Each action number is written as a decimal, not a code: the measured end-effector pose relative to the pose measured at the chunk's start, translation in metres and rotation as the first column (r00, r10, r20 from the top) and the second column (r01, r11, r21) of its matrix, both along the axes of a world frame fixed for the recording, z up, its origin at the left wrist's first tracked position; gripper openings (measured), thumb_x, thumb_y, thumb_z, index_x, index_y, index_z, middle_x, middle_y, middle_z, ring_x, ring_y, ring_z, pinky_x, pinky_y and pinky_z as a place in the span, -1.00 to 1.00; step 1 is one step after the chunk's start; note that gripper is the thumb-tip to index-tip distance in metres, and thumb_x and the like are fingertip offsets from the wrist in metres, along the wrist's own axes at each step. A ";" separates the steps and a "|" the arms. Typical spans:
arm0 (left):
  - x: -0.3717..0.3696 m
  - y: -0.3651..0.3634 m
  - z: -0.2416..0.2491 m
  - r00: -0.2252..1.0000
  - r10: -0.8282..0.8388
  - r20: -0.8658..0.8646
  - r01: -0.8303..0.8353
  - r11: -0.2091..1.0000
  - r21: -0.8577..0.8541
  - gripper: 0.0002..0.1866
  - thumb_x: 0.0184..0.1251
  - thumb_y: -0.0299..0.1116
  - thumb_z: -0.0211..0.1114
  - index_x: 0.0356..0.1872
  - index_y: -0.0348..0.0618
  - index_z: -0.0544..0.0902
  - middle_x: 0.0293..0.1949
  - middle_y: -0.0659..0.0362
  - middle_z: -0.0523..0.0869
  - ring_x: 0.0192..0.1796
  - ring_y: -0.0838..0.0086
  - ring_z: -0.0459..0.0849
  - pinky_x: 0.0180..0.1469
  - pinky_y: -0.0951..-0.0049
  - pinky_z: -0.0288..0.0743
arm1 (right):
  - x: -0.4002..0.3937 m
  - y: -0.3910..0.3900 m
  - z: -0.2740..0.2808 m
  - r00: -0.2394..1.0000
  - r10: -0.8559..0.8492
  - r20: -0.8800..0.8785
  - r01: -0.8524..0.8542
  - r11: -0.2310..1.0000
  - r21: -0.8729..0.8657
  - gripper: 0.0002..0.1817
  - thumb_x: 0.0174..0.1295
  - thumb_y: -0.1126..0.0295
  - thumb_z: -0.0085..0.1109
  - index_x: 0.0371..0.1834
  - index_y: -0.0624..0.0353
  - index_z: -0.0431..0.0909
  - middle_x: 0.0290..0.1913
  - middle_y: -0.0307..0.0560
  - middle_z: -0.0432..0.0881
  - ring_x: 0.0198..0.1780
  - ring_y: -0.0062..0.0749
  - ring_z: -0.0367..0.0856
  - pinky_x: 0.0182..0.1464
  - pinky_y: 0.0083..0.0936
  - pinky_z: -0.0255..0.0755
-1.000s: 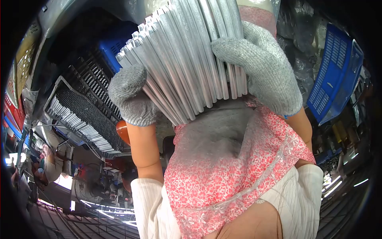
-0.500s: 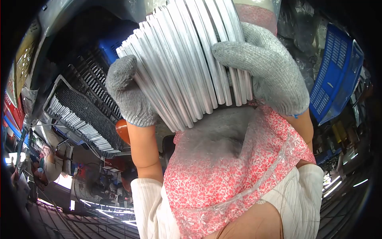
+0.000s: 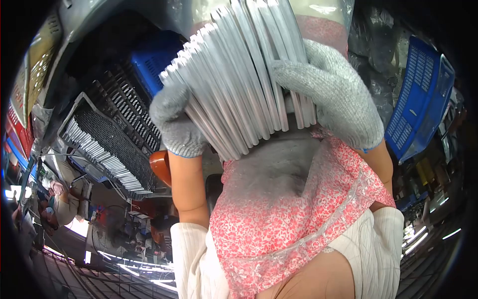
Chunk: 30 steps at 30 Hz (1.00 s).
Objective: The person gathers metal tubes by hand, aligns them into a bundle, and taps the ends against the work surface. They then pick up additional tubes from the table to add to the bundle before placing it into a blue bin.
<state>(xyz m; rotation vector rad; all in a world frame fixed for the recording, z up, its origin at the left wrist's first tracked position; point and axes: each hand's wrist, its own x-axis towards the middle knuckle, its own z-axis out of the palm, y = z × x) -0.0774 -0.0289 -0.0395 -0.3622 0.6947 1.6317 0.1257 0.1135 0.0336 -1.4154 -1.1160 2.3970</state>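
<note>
Two gloved grips, both closed on bunch of metal rods (image 3: 231, 74), upper middle of frame: left hand (image 3: 177, 119) curled round left edge, right hand (image 3: 343, 94) clamped at right edge, thumb across front. Rods gathered side by side, ends uneven, narrow gap near right thumb. Lower ends near smudged apron (image 3: 279, 224). Other rods (image 3: 108, 160) lined up in mesh basket (image 3: 115, 135), left of frame.

The left hand (image 3: 177, 119) and right hand (image 3: 343, 102) wear gray knitted gloves (image 3: 356, 119) with blue at the cuff edges, the left one darker. An apron (image 3: 269, 231), pink-red floral on white, shows gray smudging and a shiny band. Beneath are off-white, ribbed sleeves (image 3: 191, 254).
</note>
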 end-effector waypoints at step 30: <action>-0.027 -0.043 0.033 0.991 -0.070 0.111 0.012 0.892 0.451 -0.11 0.12 -0.01 0.29 0.44 -0.25 0.22 0.23 -0.18 0.50 0.25 0.00 0.53 0.30 0.01 0.43 | -0.360 0.015 0.132 0.814 0.549 0.190 0.023 -0.358 0.933 -0.75 0.33 0.31 0.03 0.00 0.09 0.57 -0.32 0.09 0.66 -0.27 -0.09 0.69 -0.18 -0.24 0.55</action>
